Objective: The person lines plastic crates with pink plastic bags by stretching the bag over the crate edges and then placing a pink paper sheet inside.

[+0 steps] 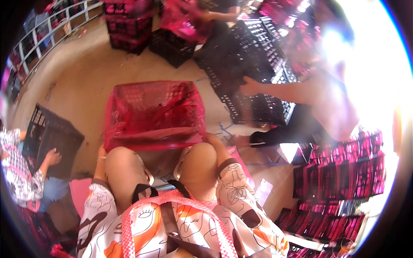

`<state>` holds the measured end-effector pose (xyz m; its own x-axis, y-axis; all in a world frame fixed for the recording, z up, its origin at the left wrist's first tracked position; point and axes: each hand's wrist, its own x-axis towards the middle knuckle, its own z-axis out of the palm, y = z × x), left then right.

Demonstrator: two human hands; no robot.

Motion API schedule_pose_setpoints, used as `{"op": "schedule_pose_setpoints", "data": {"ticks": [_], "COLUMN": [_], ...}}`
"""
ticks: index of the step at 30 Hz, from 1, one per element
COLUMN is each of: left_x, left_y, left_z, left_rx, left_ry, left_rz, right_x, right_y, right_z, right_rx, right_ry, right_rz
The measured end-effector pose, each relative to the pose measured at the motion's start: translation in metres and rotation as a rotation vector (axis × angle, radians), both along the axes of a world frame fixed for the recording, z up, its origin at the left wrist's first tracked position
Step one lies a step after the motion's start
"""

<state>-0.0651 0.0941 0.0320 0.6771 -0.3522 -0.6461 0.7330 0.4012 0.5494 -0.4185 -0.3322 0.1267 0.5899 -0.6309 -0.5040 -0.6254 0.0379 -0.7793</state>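
In front of my knees is a plastic crate (155, 139) lined with a thin red-pink plastic bag (150, 105). The bag is folded over the crate's rim, and the slotted wall shows through it. At the crate's near left corner is my left hand (102, 153), partly hidden by my knee and the crate. My right hand (212, 140) holds the near right corner, its fingers mostly out of sight behind the crate's side. The inside of the crate shows only loose, crumpled plastic.
At left, a person holds a black crate (56, 139). Toward the right another person reaches to stacked black crates (245, 64). Pink-lined crates (340, 176) stand in rows at right; more are stacked (129, 30) at the back. Pink sheets (81, 195) lie beside me.
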Motion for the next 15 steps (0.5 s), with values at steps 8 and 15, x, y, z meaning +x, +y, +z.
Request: {"op": "schedule_pose_setpoints", "data": {"ticks": [8,15], "left_x": [0.024,0.069], "left_y": [-0.015,-0.031], "left_z": [-0.036,-0.098], "left_rx": [0.123,0.418], "left_ry": [0.014,-0.078], "left_rz": [-0.005,-0.099], "right_x": [-0.014,0.027], "right_y": [-0.009,-0.002], "right_z": [0.000,0.034], "right_rx": [0.439,-0.145], "right_ry": [-0.007,0.458], "right_rz": [-0.282,0.030]}}
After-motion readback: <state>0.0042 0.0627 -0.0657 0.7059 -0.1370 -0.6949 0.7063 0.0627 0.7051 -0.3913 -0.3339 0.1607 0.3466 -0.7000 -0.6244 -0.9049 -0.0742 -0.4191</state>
